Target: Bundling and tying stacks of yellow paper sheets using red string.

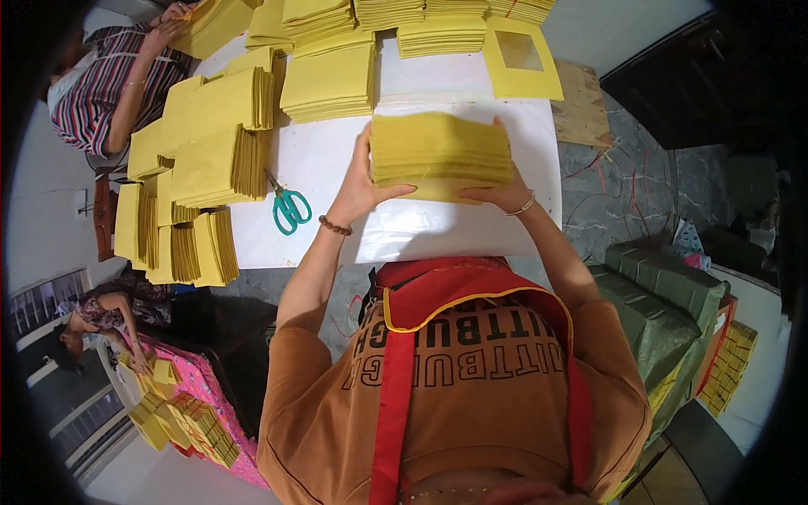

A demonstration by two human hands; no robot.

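Note:
A thick stack of yellow paper (442, 150) is held up between my two hands over the white tabletop (307, 156). My left hand (364, 185) grips its left end, with the thumb along the lower edge. At the other end my right hand (507, 192) closes round it, thumb likewise below; the fingers behind the stack are mostly hidden. To the left lie scissors with green handles (291, 210), touched by neither hand. Just beyond the left hand sits a neat pile of yellow paper (328, 80).
More yellow piles (210, 168) crowd the table's left side and far edge. A yellow sheet with a square window (522, 59) lies far right. Two other people (118, 93) work at the left, one at a pink-covered table (198, 370). Green-wrapped bundles (656, 295) stand right.

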